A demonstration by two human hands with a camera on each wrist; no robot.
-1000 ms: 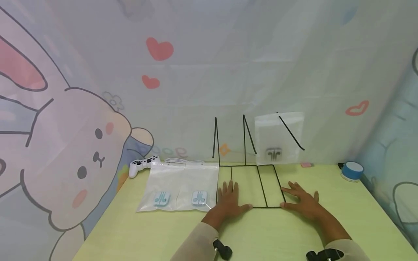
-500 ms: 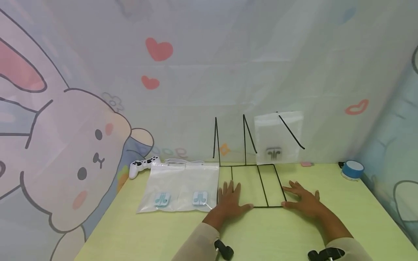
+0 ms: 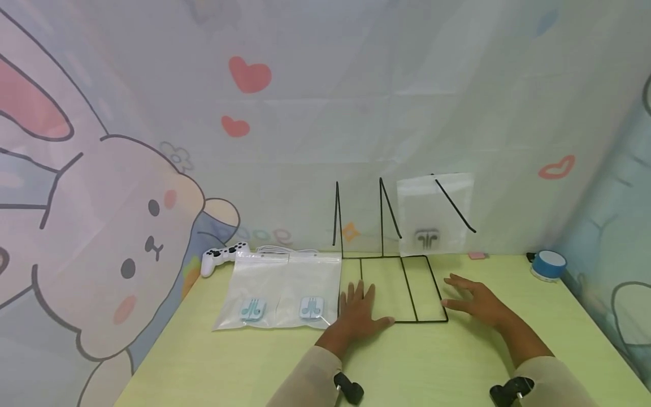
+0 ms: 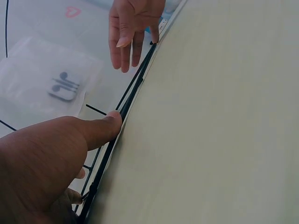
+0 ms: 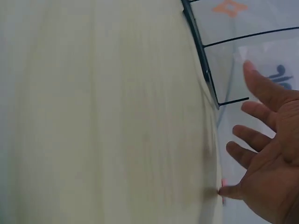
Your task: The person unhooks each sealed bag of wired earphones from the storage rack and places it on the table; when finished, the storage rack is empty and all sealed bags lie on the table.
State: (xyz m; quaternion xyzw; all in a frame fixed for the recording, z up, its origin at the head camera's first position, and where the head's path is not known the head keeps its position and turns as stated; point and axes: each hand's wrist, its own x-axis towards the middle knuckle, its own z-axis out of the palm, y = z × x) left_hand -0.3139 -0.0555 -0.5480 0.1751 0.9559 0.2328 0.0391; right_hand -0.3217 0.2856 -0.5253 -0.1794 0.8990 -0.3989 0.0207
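Observation:
A black wire display rack (image 3: pixel 416 290) lies with its base on the table and several hooks standing up at the back. From its right hook hangs a clear zip bag (image 3: pixel 432 209) with earphones in a case (image 3: pixel 426 239) inside. My left hand (image 3: pixel 358 312) rests flat over the left part of the base, fingers spread, thumb at the front bar. My right hand (image 3: pixel 478 302) hovers just right of the rack, fingers straight and apart, holding nothing. Left of the rack, two zip bags (image 3: pixel 277 282) lie side by side, each with a white earphone case, one of them here (image 3: pixel 252 310).
A white game controller (image 3: pixel 224 257) and a coiled white cable (image 3: pixel 285 250) are behind the bags. At the back right stand a blue-and-white round roll (image 3: pixel 548 266) and a small pink block (image 3: pixel 477 256). A printed cloth backdrop (image 3: pixel 325 124) borders the table's rear.
My right hand has come off the rack's right side and shifted slightly right. My left hand stays on the base, and the rack and bags hold their places.

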